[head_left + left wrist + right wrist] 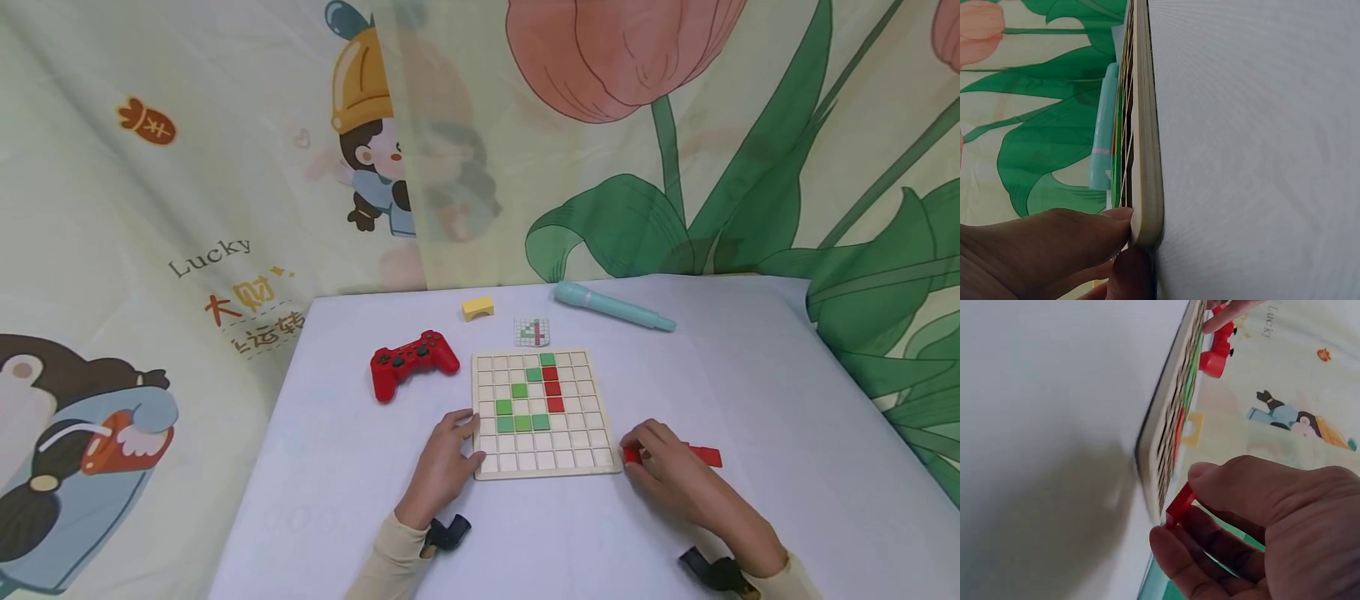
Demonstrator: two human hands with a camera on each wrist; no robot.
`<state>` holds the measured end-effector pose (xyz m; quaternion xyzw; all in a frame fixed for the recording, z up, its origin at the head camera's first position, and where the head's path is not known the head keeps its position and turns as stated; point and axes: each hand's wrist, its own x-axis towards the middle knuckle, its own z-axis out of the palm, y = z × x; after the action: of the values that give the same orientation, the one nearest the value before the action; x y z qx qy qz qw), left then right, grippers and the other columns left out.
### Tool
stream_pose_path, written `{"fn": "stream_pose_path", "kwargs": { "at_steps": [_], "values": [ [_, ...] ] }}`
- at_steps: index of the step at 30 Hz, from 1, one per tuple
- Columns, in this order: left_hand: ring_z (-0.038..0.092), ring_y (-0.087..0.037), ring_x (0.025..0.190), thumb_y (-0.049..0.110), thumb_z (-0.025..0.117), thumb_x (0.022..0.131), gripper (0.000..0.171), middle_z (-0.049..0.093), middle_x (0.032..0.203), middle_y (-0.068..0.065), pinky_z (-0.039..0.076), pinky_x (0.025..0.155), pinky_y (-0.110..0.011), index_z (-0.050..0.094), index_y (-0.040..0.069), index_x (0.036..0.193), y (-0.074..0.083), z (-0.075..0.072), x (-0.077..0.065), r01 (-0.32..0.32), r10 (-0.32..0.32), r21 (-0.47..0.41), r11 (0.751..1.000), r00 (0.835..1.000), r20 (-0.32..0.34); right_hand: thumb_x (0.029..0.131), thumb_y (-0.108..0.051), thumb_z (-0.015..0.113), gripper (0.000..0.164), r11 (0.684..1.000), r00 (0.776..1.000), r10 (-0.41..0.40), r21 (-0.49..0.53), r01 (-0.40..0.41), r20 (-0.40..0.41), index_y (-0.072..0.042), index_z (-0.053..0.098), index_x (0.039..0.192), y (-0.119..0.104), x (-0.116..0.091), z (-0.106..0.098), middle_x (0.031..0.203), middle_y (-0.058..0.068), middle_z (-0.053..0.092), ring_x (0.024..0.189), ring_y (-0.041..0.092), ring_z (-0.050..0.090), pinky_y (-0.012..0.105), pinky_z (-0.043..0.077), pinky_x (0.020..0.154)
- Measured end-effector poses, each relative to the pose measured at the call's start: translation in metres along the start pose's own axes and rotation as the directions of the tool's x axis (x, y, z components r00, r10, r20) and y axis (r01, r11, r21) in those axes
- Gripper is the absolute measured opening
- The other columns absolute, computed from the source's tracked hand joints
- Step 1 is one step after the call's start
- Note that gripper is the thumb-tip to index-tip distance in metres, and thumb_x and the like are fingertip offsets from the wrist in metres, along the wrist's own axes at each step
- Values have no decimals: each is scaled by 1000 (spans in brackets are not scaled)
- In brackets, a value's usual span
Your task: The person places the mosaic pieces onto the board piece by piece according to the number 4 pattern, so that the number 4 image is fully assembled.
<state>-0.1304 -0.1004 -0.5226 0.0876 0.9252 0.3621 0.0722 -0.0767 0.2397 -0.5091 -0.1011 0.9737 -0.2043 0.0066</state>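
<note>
A wooden grid board (540, 462) lies on the table with green tiles (522, 423) and three red tiles (552, 388) in its cells. My left hand (444, 467) grips the board's near left side. In the left wrist view its thumb (1079, 240) lies on the rim by the corner, a finger against the side. Just right of the board, my right hand (671, 471) pinches a small red tile (1180, 505) between thumb and fingers. More red tiles (705, 456) lie on the table beside this hand, partly hidden by it.
Beyond the board lies a small pattern card (532, 332). A yellow arch block (477, 308) and a teal pen-shaped object (615, 307) lie near the back edge. To the left sits a red game controller (414, 362). A printed curtain (465, 150) hangs behind.
</note>
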Motion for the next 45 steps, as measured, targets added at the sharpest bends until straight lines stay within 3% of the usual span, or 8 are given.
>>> {"fn": "stream_pose_path", "kwargs": {
  "at_steps": [8, 14, 19, 28, 35, 45],
  "values": [
    [57, -37, 141, 5, 85, 88, 61, 57, 154, -18, 56, 108, -50, 63, -3, 144, -1, 0, 0, 10, -10, 9, 1000, 1000, -2, 91, -12, 85, 36, 987, 991, -118, 115, 111, 56, -16, 65, 121, -31, 40, -1, 118, -5, 64, 108, 14, 65, 30, 65, 90],
    [56, -37, 142, 4, 85, 87, 61, 57, 155, -17, 53, 114, -52, 63, -3, 144, -1, 0, 0, 10, -10, -3, 1000, 1000, 0, 94, -14, 82, 30, 978, 979, -185, 113, 175, 88, -13, 67, 120, -54, 73, 8, 114, -2, 65, 103, 14, 61, 31, 63, 90],
    [55, -38, 143, 4, 85, 87, 62, 57, 155, -18, 52, 115, -52, 63, -3, 145, 2, 0, 0, 2, -2, -13, 1000, 1000, 1, 96, -14, 80, 28, 975, 972, -211, 99, 201, 105, -11, 67, 121, -60, 90, 15, 114, 0, 64, 102, 13, 59, 31, 63, 91],
    [56, -37, 142, 4, 85, 87, 62, 57, 154, -18, 55, 111, -51, 63, -3, 144, 2, -1, 0, 2, -2, -2, 1000, 1000, 1, 97, -16, 79, 23, 984, 972, -168, 81, 157, 163, -12, 65, 116, -56, 96, 23, 106, -2, 60, 94, 11, 54, 26, 57, 81],
    [56, -38, 143, 3, 85, 87, 62, 57, 154, -18, 52, 115, -53, 64, -3, 144, 1, -1, 0, 7, -7, -3, 1000, 1000, -3, 95, -18, 82, 28, 987, 974, -159, 5, 160, 161, -12, 67, 118, -54, 93, 23, 107, -1, 61, 99, 13, 54, 30, 61, 88],
    [56, -37, 141, 4, 85, 87, 61, 57, 154, -18, 55, 112, -52, 64, -3, 144, 1, -1, 0, 1, -1, -16, 1000, 1000, -6, 95, -15, 82, 22, 982, 973, -187, 12, 187, 138, -13, 69, 113, -51, 91, 26, 106, -2, 61, 99, 12, 54, 31, 61, 89]
  ]
}}
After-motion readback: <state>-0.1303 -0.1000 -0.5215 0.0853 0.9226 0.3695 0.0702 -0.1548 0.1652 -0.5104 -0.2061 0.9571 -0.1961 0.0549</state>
